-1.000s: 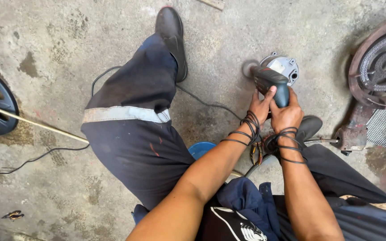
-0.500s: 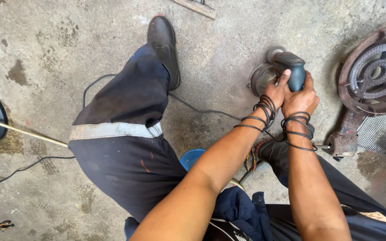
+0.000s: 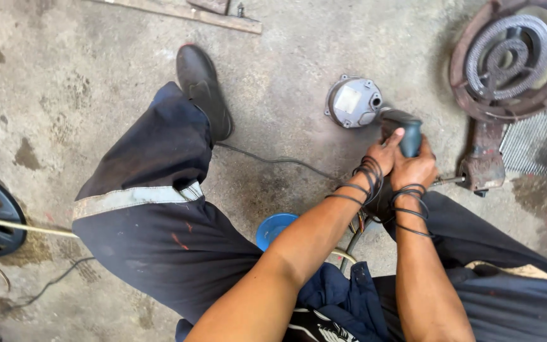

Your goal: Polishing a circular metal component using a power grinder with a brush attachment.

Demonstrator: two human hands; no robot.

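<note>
A: Where are the person's hands?

B: Both are wrapped around the dark grey handle of a power tool [image 3: 406, 136], held low over the concrete floor [image 3: 286, 82]. The left hand [image 3: 384, 155] grips it from the left with fingers curled and thumb up along the handle; the right hand [image 3: 416, 170] clasps it from behind, fingers pressed tight around it.

A: What sits at the tool's front end?

B: A round grey metal housing with a pale square plate [image 3: 353, 101] lies on the floor, touching or just ahead of the tool; which one cannot be told.

A: And around them?

B: Black cord bracelets circle both wrists. A thin black cable [image 3: 273, 160] runs across the floor towards the hands. A black shoe [image 3: 202, 88] rests to the left, a blue round lid [image 3: 276, 228] lies between the legs, and a rusty ring burner [image 3: 508, 57] stands to the right.
</note>
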